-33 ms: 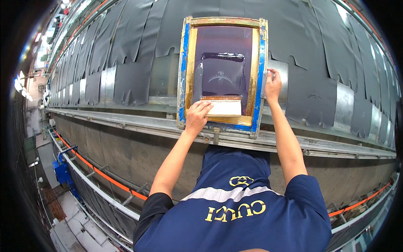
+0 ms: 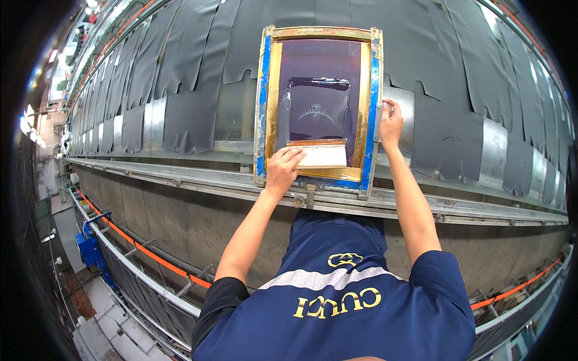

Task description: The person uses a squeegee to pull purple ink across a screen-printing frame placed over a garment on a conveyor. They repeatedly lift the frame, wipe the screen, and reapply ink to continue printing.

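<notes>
A screen printing frame (image 2: 371, 78) with blue and gold tape along its sides lies over the long table in front of me. Its dark mesh (image 2: 322, 58) carries a pale arched design inside a glossy dark rectangle. Near the frame's close end, my left hand (image 2: 282, 171) is closed on a squeegee (image 2: 321, 156) with a white handle and a brown blade edge. The squeegee lies across the mesh, just below the design. My right hand (image 2: 391, 124) has its fingers curled on the frame's right side, gripping the edge.
Dark grey sheets (image 2: 445, 138) with ragged edges cover the table on both sides of the frame, with bare metal showing between them. A metal rail (image 2: 198, 174) runs along the near edge. Behind me at left are an orange-striped rail (image 2: 144, 249) and a blue box (image 2: 89, 246).
The frame's far edge sits very slightly closer to me in the picture. Both hands and the squeegee are almost where they were.
</notes>
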Action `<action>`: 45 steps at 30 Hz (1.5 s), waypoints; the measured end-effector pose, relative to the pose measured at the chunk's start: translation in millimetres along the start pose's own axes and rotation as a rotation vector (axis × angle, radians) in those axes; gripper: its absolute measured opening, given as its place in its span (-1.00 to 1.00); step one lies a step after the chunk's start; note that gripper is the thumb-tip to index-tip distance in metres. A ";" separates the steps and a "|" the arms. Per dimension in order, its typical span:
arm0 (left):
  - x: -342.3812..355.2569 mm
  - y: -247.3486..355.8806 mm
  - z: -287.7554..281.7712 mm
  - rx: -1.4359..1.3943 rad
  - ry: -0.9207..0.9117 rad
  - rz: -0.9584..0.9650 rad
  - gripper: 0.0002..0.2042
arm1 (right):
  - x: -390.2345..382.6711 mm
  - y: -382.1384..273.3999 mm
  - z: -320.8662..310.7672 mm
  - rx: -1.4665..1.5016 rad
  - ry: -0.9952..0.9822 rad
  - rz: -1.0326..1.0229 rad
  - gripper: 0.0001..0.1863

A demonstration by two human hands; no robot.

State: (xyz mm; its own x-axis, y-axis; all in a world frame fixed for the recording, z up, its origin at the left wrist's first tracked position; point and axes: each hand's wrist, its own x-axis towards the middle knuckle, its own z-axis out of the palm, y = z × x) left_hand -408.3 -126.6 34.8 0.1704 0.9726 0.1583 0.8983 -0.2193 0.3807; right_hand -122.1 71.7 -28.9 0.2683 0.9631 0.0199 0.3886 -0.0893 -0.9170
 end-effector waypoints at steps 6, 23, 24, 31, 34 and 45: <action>-24.5 -11.2 3.4 -0.021 0.011 0.081 -0.51 | 8.1 6.2 -1.4 -0.146 -0.003 0.031 -0.78; 188.6 -75.8 9.8 -0.107 0.031 0.026 -0.66 | 13.1 -70.7 45.4 -0.676 -0.445 -0.636 -0.54; 183.9 -77.0 13.0 -0.098 0.004 0.018 -0.65 | 4.9 -61.5 46.0 -0.642 -0.431 -0.621 -0.54; 71.4 -41.5 17.1 -0.074 -0.083 -0.004 -0.56 | -105.9 -61.7 -3.4 -0.598 -0.498 -0.535 -0.51; 76.8 -45.7 14.3 -0.106 -0.054 0.004 -0.53 | -91.0 -67.1 -3.9 -0.602 -0.479 -0.557 -0.51; 165.2 -70.3 21.5 -0.081 -0.102 -0.021 -0.66 | -30.5 -57.4 25.8 -0.485 -0.402 -0.523 -0.59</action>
State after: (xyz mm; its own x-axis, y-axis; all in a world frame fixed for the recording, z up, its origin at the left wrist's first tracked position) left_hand -434.6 51.2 14.5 0.1963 0.9789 0.0573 0.8672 -0.2006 0.4557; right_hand -175.4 54.1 12.8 -0.3545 0.9198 0.1683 0.7388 0.3859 -0.5525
